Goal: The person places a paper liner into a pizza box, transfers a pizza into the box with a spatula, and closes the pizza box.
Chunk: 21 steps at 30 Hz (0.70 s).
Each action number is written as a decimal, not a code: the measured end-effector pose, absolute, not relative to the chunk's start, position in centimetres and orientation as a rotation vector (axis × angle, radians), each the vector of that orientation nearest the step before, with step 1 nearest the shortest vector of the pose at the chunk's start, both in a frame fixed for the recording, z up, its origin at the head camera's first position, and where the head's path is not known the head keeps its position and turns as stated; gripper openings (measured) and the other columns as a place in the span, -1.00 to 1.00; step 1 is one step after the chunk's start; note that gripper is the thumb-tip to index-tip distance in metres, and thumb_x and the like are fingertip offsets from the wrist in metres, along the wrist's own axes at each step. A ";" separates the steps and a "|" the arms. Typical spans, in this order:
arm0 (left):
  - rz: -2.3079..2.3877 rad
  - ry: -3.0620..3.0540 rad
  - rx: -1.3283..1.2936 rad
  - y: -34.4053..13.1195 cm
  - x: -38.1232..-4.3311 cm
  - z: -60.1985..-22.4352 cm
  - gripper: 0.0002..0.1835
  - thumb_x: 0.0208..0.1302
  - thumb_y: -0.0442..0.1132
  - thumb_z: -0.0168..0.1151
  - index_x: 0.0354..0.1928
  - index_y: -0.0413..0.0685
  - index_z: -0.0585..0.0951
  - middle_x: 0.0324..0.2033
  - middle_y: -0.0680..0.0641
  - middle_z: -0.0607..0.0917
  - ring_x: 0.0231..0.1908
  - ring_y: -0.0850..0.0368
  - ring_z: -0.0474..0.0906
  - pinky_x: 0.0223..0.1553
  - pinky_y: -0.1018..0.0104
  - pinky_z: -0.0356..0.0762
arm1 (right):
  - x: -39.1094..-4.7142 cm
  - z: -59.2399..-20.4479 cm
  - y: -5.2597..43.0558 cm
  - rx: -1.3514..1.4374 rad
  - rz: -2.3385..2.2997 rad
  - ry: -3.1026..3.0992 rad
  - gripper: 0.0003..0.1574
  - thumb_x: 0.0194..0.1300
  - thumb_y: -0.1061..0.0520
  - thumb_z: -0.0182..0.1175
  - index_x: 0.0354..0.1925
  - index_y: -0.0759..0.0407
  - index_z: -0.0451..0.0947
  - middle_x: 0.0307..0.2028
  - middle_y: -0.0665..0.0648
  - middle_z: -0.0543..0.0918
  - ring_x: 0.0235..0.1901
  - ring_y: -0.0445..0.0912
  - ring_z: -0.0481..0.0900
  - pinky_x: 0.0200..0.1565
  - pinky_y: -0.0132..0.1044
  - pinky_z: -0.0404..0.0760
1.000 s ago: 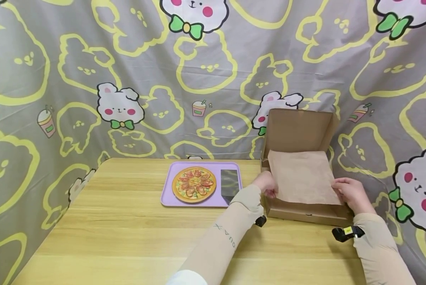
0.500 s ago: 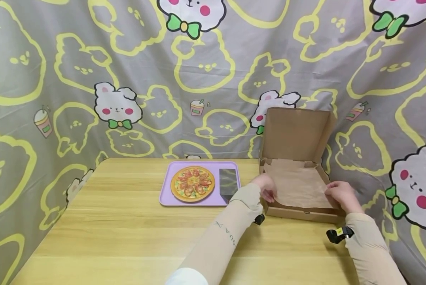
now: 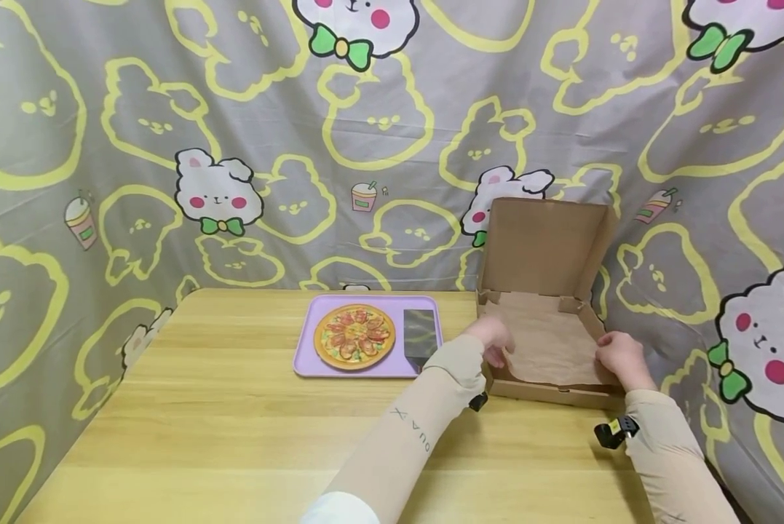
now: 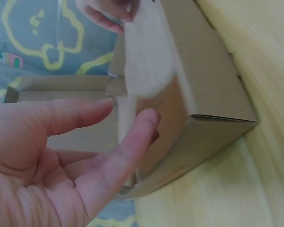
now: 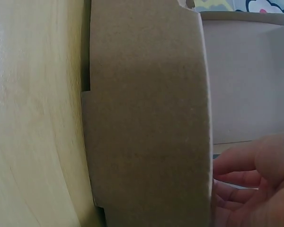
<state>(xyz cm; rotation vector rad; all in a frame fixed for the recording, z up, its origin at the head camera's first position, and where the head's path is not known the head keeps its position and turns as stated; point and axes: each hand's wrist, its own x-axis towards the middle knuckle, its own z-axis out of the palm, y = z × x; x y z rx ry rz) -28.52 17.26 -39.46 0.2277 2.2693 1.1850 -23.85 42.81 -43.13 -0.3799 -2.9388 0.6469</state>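
Observation:
A sheet of brown paper (image 3: 552, 342) lies spread inside an uncovered cardboard box (image 3: 562, 397) whose lid (image 3: 545, 247) stands upright at the back. At the box's left side is my left hand (image 3: 493, 338). In the left wrist view its thumb and fingers (image 4: 132, 137) are apart with nothing between them, just off the paper's edge. My right hand (image 3: 621, 356) is at the right side of the box, fingers bent down at the paper's right edge. In the right wrist view the front wall hides its fingertips, so I cannot tell whether they pinch the paper.
Left of the box, a lilac tray (image 3: 306, 349) holds a round pizza (image 3: 354, 337) and a dark, marbled flat piece (image 3: 421, 336). The wooden table (image 3: 234, 437) reaches a patterned curtain (image 3: 267, 145) at the back and right.
The paper has gone from raised and tilted to lying down in the box. My left fingers have come away from its edge. My right hand has moved slightly left.

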 end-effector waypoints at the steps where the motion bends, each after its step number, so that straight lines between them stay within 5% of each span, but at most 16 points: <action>1: 1.148 2.312 0.248 17.4 -28.6 -39.3 -0.85 0.21 -0.44 0.26 -0.19 -0.35 0.55 -0.44 -0.37 0.69 -0.32 -0.22 0.74 -0.30 0.13 0.75 | -23.8 -43.1 42.8 -0.380 0.640 -2.935 -0.64 0.04 0.29 0.07 -0.21 0.56 0.50 -0.17 0.59 0.56 -0.13 0.49 0.45 -0.03 0.22 0.45; 5: 1.121 2.381 0.280 17.5 -28.5 -38.4 -0.82 0.21 -0.35 0.30 -0.16 -0.23 0.57 -0.48 -0.23 0.65 -0.40 -0.14 0.74 -0.34 0.16 0.75 | -23.7 -43.1 42.8 -0.374 0.631 -2.921 -0.69 0.04 0.29 0.07 -0.26 0.53 0.51 -0.24 0.55 0.58 -0.22 0.41 0.50 -0.18 0.14 0.51; 12: 1.234 2.345 0.455 16.8 -27.4 -35.8 -0.75 0.26 -0.24 0.27 -0.08 -0.21 0.58 -0.27 -0.22 0.70 -0.39 -0.08 0.71 -0.32 0.10 0.74 | -23.6 -43.0 42.8 -0.317 0.562 -2.868 -0.63 0.00 0.35 0.00 -0.21 0.58 0.50 -0.24 0.58 0.58 -0.31 0.38 0.51 -0.29 0.17 0.52; 21: 1.266 2.397 0.622 17.7 -24.7 -33.3 -0.67 0.30 -0.08 0.25 0.04 -0.06 0.63 -0.25 0.00 0.76 -0.39 0.20 0.66 -0.45 0.34 0.62 | -24.6 -41.5 42.1 -0.172 0.602 -2.801 -0.66 0.19 0.24 0.05 -0.15 0.50 0.55 -0.19 0.53 0.63 -0.20 0.40 0.56 -0.20 0.20 0.54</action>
